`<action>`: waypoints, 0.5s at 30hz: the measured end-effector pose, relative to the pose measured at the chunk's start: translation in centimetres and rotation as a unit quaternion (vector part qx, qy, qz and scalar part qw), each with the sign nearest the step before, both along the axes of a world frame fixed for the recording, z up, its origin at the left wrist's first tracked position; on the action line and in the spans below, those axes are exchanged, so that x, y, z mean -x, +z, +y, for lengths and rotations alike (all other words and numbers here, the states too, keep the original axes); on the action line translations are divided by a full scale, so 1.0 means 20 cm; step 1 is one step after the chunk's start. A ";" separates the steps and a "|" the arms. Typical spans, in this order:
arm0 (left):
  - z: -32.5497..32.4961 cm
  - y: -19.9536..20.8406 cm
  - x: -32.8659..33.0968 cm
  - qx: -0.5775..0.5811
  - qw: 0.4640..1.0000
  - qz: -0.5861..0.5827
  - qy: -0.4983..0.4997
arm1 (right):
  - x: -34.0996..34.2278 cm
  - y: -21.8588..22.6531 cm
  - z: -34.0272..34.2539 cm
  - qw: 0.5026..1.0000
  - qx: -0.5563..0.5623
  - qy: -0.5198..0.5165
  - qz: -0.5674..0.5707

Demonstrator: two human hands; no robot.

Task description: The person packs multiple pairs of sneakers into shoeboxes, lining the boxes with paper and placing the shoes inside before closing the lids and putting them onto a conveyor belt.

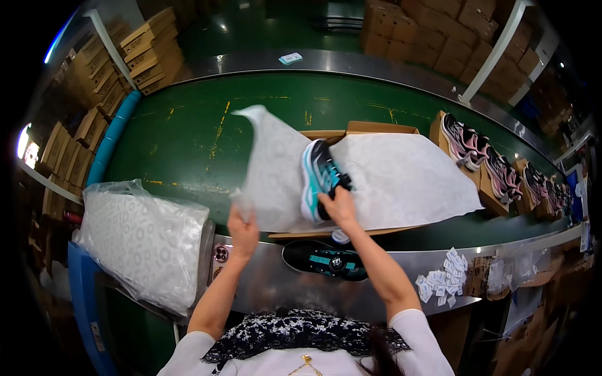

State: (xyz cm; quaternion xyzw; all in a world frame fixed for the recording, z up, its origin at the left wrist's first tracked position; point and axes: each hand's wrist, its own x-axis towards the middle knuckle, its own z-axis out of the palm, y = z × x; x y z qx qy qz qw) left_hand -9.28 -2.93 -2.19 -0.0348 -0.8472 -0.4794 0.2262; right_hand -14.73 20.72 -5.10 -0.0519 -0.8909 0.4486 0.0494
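Note:
My right hand (339, 207) grips a black and teal sneaker (321, 175) with a white sole, held over a sheet of white wrapping paper (401, 182). The paper lies across an open cardboard shoebox (382, 128), whose brown edges show at the back and front. My left hand (243, 230) is closed on the paper's near left edge, and that side of the sheet is lifted and blurred. A second black and teal shoe (326, 259) lies on its own on the metal ledge, just in front of the box.
A plastic-wrapped stack of patterned paper (147, 241) sits at left beside a phone (220, 254). Small white packets (444, 277) are heaped at right on the metal ledge (269, 282). Boxes with pink and black shoes (464, 144) line the green belt (194, 131).

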 end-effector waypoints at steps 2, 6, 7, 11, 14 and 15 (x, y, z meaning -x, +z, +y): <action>0.17 0.05 0.00 0.033 0.993 0.041 -0.102 | 0.06 -0.11 -0.12 0.989 0.038 0.093 -0.105; 0.37 0.09 0.05 0.084 0.948 -0.043 -0.304 | -0.07 -0.27 -0.14 0.904 0.376 0.199 0.049; 0.35 0.05 0.10 0.048 0.953 -0.062 -0.293 | -0.11 -0.15 -0.15 0.869 0.467 0.157 0.039; 0.31 -0.02 0.33 0.132 0.971 -0.011 -0.200 | -0.26 0.09 0.32 0.931 -0.359 0.053 0.045; 0.35 -0.17 0.37 0.316 0.938 0.013 -0.141 | -0.43 0.13 0.57 0.964 -0.242 0.087 -0.075; 0.34 -0.24 0.39 0.415 0.889 -0.073 -0.176 | -0.50 0.14 0.57 0.978 -0.200 0.050 0.033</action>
